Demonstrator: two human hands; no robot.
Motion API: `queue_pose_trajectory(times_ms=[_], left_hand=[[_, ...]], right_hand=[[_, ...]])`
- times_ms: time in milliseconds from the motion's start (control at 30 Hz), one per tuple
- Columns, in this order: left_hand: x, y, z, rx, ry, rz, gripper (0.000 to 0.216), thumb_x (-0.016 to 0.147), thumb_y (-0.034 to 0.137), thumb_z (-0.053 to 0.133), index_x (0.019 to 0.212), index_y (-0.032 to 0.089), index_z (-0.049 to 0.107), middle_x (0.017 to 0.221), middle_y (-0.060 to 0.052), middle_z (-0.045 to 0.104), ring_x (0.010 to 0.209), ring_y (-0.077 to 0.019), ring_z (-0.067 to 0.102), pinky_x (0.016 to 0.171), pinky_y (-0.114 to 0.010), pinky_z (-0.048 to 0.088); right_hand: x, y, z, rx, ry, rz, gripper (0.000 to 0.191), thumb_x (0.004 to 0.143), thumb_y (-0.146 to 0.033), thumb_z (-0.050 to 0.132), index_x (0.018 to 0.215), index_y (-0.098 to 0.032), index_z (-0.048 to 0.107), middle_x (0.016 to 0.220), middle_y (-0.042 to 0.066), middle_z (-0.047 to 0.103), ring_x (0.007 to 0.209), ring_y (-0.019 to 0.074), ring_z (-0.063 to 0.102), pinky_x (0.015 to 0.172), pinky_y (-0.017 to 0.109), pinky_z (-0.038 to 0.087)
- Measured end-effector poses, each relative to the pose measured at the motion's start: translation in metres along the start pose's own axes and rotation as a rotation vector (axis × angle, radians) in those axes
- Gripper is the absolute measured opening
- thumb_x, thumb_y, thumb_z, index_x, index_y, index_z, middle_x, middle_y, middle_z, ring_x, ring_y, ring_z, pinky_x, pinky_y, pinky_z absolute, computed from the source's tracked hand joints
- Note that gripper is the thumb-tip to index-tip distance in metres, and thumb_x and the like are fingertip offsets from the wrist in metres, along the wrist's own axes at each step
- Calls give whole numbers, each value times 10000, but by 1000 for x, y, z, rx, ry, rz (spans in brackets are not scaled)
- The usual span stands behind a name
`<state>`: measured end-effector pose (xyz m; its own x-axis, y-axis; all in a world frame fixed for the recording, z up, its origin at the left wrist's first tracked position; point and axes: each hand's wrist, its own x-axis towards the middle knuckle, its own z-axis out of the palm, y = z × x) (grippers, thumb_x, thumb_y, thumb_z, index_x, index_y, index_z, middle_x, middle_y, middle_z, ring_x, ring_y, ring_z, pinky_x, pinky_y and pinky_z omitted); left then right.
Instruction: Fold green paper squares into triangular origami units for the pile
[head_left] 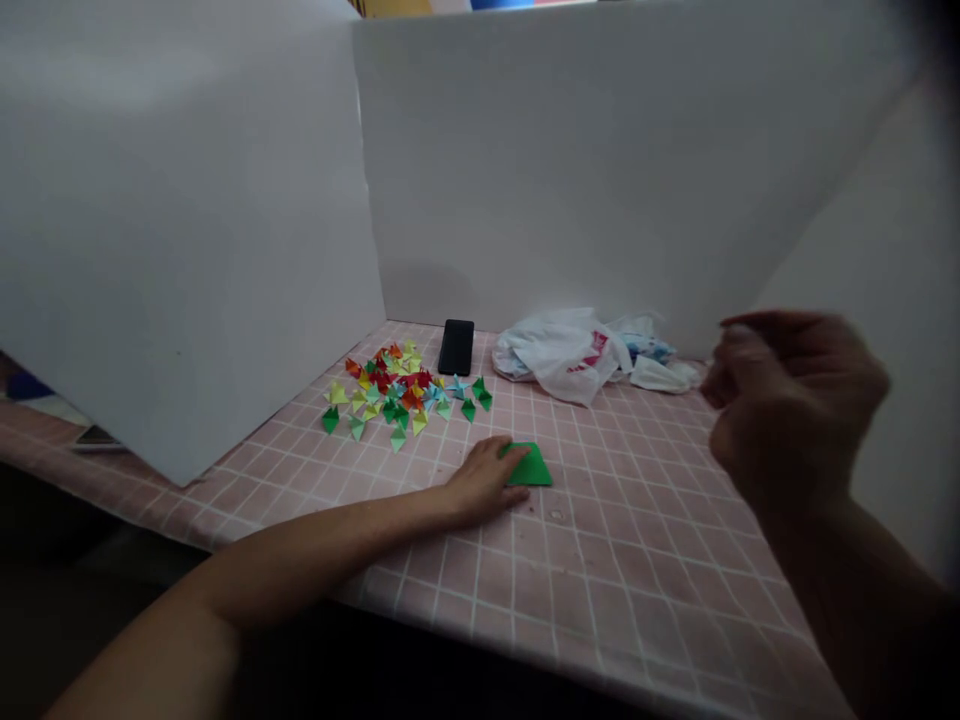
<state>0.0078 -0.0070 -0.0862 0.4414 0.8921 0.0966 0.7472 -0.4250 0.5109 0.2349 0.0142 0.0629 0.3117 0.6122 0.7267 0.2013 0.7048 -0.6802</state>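
Observation:
My left hand (484,482) lies flat on the pink table covering, its fingertips pressing on the edge of a folded green paper piece (531,467). Part of that paper is hidden under the fingers. Just beyond the hand spreads a loose heap of small folded origami pieces (397,398) in red, yellow, green and blue. My right hand (791,410) is raised above the right side of the table, curled and blurred by motion. Whatever its fingers may pinch is too blurred to make out.
A black smartphone (456,347) lies at the back of the table, next to a crumpled white plastic bag (559,355). White board panels (570,150) stand along the back and left. The table covering (600,570) has a white grid.

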Motion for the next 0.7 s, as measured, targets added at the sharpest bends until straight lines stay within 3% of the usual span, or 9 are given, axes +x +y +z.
queue_pose_trajectory(times_ms=[167, 233, 300, 367, 467, 700], left_hand=[[6, -9, -5, -51, 1, 65, 751, 822, 294, 741, 1499, 203, 428, 1541, -185, 465, 1437, -330, 434, 1184, -511, 358], [7, -13, -11, -26, 11, 39, 908, 751, 360, 808, 1531, 194, 375, 1575, -206, 422, 1478, -370, 369, 1212, -567, 278], [6, -18, -15, -18, -17, -5, 1015, 720, 421, 823, 1561, 171, 312, 1601, -232, 378, 1489, -399, 345, 1217, -613, 225], [4, -23, -17, -45, -36, -27, 1014, 737, 416, 805, 1568, 142, 293, 1586, -251, 398, 1475, -395, 375, 1216, -610, 231], [1, -26, -14, -104, 21, -4, 916, 772, 388, 767, 1548, 157, 337, 1580, -241, 409, 1467, -378, 393, 1203, -580, 290], [14, -19, -1, -199, 34, 89, 786, 814, 270, 712, 1522, 208, 377, 1517, -186, 487, 1412, -321, 468, 1181, -531, 360]], right_hand=[[-38, 50, 3, -368, -563, 27, 203, 869, -344, 663, 1018, -206, 676, 814, 46, 674, 646, 187, 602, 597, 351, 495], [-55, 76, 4, -384, -791, 27, 451, 836, -364, 706, 1247, -198, 621, 1166, 129, 695, 906, 256, 694, 781, 433, 569], [-71, 96, 5, -399, -993, 12, 731, 771, -376, 781, 1430, -217, 506, 1467, 175, 544, 1295, 338, 577, 1041, 526, 495], [-83, 108, 6, -411, -1154, 15, 920, 724, -399, 831, 1520, -201, 413, 1565, 204, 436, 1449, 362, 426, 1152, 560, 394], [-93, 117, 7, -411, -1255, 22, 1018, 708, -443, 857, 1561, -181, 366, 1567, 225, 432, 1442, 379, 435, 1172, 585, 353], [-92, 134, 2, -286, -1191, -8, 905, 792, -343, 803, 1570, -231, 354, 1550, 186, 474, 1413, 346, 482, 1156, 578, 373]])
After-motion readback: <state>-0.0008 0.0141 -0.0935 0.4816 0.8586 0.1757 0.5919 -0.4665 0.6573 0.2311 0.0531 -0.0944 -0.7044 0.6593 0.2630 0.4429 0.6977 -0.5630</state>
